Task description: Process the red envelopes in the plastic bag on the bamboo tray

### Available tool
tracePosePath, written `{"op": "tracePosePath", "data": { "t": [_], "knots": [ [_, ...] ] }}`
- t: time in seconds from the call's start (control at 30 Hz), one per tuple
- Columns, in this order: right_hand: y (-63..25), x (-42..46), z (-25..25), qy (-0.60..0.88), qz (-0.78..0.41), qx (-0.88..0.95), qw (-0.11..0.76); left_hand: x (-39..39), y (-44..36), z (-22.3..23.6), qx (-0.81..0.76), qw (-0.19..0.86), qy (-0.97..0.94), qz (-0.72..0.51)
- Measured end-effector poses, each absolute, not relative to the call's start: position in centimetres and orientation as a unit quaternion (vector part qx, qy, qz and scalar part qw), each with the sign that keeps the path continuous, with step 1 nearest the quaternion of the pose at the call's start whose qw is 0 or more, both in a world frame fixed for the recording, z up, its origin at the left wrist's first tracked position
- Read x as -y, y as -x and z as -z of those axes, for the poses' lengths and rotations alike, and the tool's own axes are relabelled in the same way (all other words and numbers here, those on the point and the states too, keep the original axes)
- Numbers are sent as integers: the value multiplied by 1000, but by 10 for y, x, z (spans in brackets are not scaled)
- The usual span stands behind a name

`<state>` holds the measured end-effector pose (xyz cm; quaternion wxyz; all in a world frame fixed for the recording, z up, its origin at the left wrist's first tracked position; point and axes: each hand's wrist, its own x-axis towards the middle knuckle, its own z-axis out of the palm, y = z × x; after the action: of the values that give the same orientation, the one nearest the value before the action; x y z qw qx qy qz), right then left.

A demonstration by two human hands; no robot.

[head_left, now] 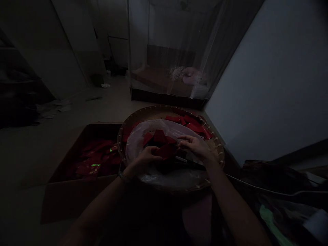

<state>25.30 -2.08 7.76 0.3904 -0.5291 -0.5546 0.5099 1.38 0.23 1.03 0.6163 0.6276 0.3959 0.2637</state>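
Beside basket [220, 150], cardboard box [64, 194].

Dim room, pale wall [279, 82], curtained bed [156, 77], bare-looking floor [112, 102].

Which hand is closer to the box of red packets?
Left. The left hand is over the round basket, towards the box; the right hand is farther across it.

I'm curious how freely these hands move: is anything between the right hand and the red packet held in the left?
Nothing visible blocks the right hand from the red packet in the left hand. The pale plastic spreads around them.
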Motion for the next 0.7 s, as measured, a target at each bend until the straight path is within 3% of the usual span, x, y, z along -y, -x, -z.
{"op": "tracePosePath", "data": {
  "t": [0.1,0.27,0.43,0.7],
  "knots": [
    [-250,20,-73,557,-434,585,398,-3,-14,-10,-403,623,-610,-278],
    [-230,26,-72,527,-361,706,307,0,-13,-12,-400,634,-604,-270],
    [-217,33,-74,510,-440,717,180,3,-12,-18,-400,613,-629,-262],
    [-224,28,-81,528,-464,678,215,0,-12,-14,-397,624,-624,-254]
  ]
}}
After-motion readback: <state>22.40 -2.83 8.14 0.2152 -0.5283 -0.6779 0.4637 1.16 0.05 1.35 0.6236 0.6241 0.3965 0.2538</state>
